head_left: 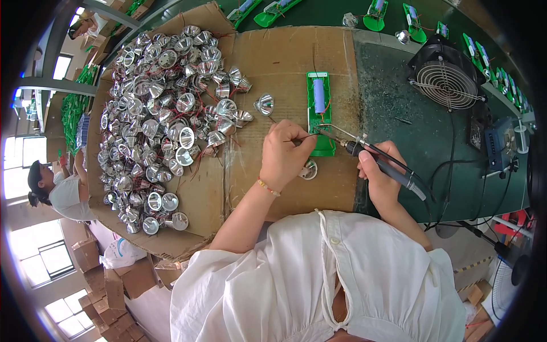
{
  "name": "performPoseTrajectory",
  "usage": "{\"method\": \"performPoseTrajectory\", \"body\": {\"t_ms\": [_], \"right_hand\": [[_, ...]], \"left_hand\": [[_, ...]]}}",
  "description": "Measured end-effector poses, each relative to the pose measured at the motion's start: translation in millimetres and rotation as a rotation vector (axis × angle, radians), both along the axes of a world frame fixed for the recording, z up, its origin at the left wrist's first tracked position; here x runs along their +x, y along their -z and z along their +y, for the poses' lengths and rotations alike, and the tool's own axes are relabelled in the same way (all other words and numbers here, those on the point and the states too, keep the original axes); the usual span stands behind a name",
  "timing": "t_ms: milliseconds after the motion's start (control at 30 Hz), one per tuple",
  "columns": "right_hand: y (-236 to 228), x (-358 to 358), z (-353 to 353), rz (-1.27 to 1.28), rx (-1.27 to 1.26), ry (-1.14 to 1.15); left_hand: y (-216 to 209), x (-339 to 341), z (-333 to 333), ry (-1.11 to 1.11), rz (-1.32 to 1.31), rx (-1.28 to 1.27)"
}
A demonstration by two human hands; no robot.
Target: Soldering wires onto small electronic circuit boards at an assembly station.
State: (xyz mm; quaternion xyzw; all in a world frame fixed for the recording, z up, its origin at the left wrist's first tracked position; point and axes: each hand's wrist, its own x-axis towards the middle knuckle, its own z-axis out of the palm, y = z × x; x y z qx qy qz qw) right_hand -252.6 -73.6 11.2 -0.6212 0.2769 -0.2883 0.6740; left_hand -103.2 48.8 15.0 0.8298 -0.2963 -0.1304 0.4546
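Soldering a wire to a green board, with a large pile of reflectors not yet wired.

The right hand (380, 178) was closed around a soldering iron (376, 158), its tip at the green board (320, 114) just beyond; the left hand (283, 154) pinched a thin wire (302, 137) against that board. One loose reflector (264, 104) lay just past the left hand, the reflector heap (165, 114) farther out to its left on cardboard (273, 62). Beyond the right hand stood a fan (447, 80) on the counter (399, 114), clear of the work.

**What the view leaves unclear**

The left hand (283, 155) covers most of a silver reflector (309, 170) and the near end of the thin wire (296, 138) it pinches. The soldering iron's tip (321, 130) is too fine to tell whether it touches the green board (320, 114). The iron's cable (456, 165) runs off, its end lost at the dark rim.
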Motion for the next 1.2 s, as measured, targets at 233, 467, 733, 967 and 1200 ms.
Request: {"method": "performPoseTrajectory", "body": {"t_ms": [233,467,733,967,1200], "right_hand": [[-0.6,-1.1,2.4,-0.046,0.158,0.037],[-1.2,-0.8,2.5,-0.036,0.090,0.020],[0.1,-2.1,4.3,-0.048,0.092,0.026],[1.8,-4.5,2.8,-0.010,0.047,-0.001],[-1.1,-10.9,-1.6,-0.126,0.031,0.079]], "left_hand": [[0.3,5.1,1.9,0.026,0.107,0.039],[0.3,7.8,3.0,0.046,0.147,0.043],[1.1,9.3,5.2,0.058,0.243,0.042],[0.6,8.8,3.6,0.057,0.236,0.034],[2.1,9.7,4.3,0.035,0.281,0.027]]}}
